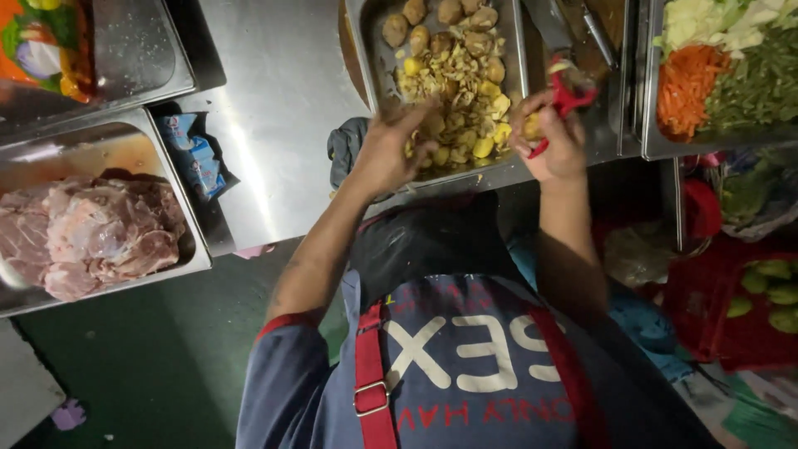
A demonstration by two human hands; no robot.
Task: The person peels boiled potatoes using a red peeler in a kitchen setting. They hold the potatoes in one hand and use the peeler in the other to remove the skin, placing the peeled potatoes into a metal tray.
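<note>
Head view looks down on your two hands working at the near edge of a steel tray [378,62] that holds whole unpeeled potatoes at its far end, loose peelings in the middle and yellow peeled pieces [482,148] along the near side.

Your right hand [555,143] is closed around a red peeler [567,100] and also cups a small yellow potato piece [532,126] against the palm. The peeler's long axis runs diagonally, from the lower tip near your wrist up and away toward the tray's right corner.

Your left hand [389,150] hovers over the near left part of the tray with fingers half curled and reaching toward the peeled pieces. Whether it grips anything cannot be told, as the hand is blurred.

Key relation: the peeled pieces lie between your two hands, just ahead of both. The left hand is nearer to the pile in the tray; the right hand already carries its own piece, just beside the tray's right wall. The unpeeled potatoes [432,25] lie farther away, straight ahead of the left hand, at the tray's far end.

Surroundings: a pan of raw meat [91,233] sits well apart to the left, and a tray of shredded carrot and greens [715,75] stands to the right. A knife [553,25] lies between the two right-hand trays.
</note>
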